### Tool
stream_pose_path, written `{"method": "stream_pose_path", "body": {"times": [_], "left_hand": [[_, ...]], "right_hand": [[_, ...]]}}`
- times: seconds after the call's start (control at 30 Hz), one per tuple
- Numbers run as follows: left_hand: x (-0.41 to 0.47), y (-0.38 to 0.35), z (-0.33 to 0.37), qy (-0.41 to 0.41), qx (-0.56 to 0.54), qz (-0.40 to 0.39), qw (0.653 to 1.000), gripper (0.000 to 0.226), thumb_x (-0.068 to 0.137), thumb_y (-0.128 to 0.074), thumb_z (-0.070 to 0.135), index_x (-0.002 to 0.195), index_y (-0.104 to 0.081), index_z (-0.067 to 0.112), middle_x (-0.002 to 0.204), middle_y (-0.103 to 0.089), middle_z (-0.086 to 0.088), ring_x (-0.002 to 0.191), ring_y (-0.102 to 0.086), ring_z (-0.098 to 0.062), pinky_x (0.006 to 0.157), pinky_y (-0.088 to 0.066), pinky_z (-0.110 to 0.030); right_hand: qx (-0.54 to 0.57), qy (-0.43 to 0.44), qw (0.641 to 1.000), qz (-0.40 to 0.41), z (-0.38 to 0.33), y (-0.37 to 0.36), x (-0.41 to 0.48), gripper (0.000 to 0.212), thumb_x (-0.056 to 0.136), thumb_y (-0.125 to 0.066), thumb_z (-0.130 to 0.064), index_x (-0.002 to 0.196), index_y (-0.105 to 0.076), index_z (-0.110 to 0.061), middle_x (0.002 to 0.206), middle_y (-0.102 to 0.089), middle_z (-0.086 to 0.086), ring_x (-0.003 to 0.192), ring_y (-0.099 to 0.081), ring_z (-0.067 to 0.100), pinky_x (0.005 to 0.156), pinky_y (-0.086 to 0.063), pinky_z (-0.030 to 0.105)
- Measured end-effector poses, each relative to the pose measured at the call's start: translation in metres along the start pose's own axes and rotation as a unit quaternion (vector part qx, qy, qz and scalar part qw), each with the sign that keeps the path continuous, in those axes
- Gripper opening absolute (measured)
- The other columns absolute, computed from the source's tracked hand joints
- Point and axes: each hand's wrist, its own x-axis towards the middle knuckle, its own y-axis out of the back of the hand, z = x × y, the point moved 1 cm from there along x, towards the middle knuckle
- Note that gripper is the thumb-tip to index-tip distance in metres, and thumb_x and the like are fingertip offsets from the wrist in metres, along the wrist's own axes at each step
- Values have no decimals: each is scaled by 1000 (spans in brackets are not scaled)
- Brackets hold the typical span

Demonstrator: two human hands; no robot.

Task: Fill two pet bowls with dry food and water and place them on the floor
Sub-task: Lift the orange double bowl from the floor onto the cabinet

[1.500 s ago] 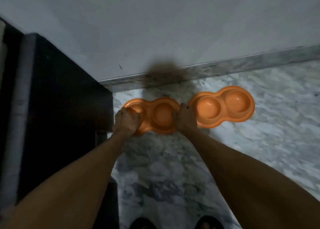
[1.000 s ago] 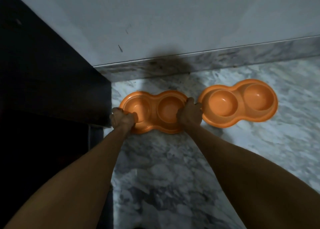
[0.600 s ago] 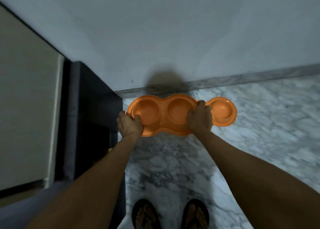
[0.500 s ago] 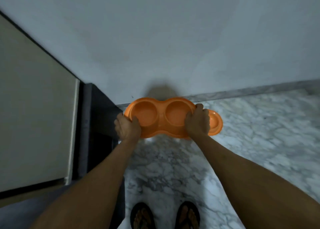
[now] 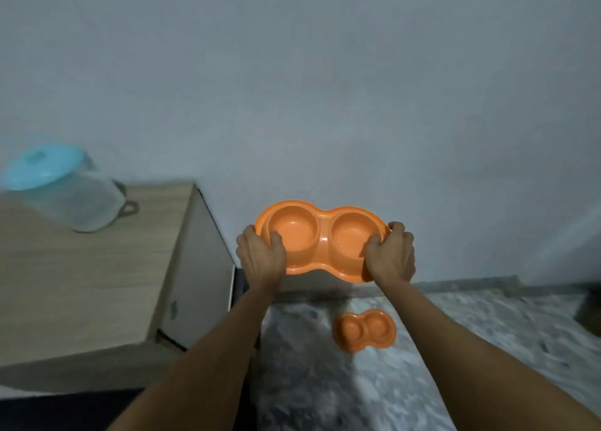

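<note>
An orange double pet bowl [image 5: 320, 235] is held up in the air in front of the grey wall, both of its wells looking empty. My left hand [image 5: 260, 255] grips its left end, thumb inside the rim. My right hand [image 5: 392, 255] grips its right end the same way. A second orange double bowl [image 5: 366, 329] lies on the marble floor far below, near the skirting, and also looks empty.
A wooden cabinet [image 5: 81, 284] stands at the left, its top at about hand height. On it sits a clear plastic container with a pale blue lid [image 5: 61, 186]. The grey wall [image 5: 325, 89] is straight ahead. A dark object [image 5: 588, 313] shows at the right edge.
I have risen from a crouch, lifting the left bowl off the floor in both hands to cabinet height. The other bowl stayed on the floor. The cabinet top and container came into view.
</note>
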Motion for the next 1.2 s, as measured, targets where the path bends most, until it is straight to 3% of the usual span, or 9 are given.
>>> {"method": "stream_pose_path", "body": {"times": [0.27,0.6,0.83,1.2], "left_hand": [[-36,206,4,-33,-20,21,999,54,93,-55,34,136,-44,2,137,-48,-18,130,-44,-36,104,-36,-43],[-22,451,-80,20,-13,79,997,50,95,-54,32,133,-47,1,135,-53,-20,124,-51,-37,102,-40,-41],[39,541,-147,69,-6,110,992,48,93,-57,32,129,-50,1,131,-55,-19,121,-52,-37,100,-41,-40],[200,625,-236,131,11,112,985,54,93,-59,35,137,-47,6,132,-57,-17,122,-54,-35,99,-43,-43]], "right_hand": [[31,61,998,12,-90,43,-157,44,94,-52,-26,134,-44,-11,132,-50,16,115,-54,40,86,-45,47],[32,127,990,-49,-209,-26,-353,45,94,-54,-30,134,-44,-12,130,-52,15,112,-57,38,85,-49,48],[27,156,984,-86,-288,-119,-414,41,92,-55,-31,129,-46,-12,129,-52,15,114,-55,38,88,-48,48],[1,172,977,-127,-407,-296,-448,36,93,-56,-31,124,-48,-14,126,-53,13,111,-57,36,88,-50,48]]}}
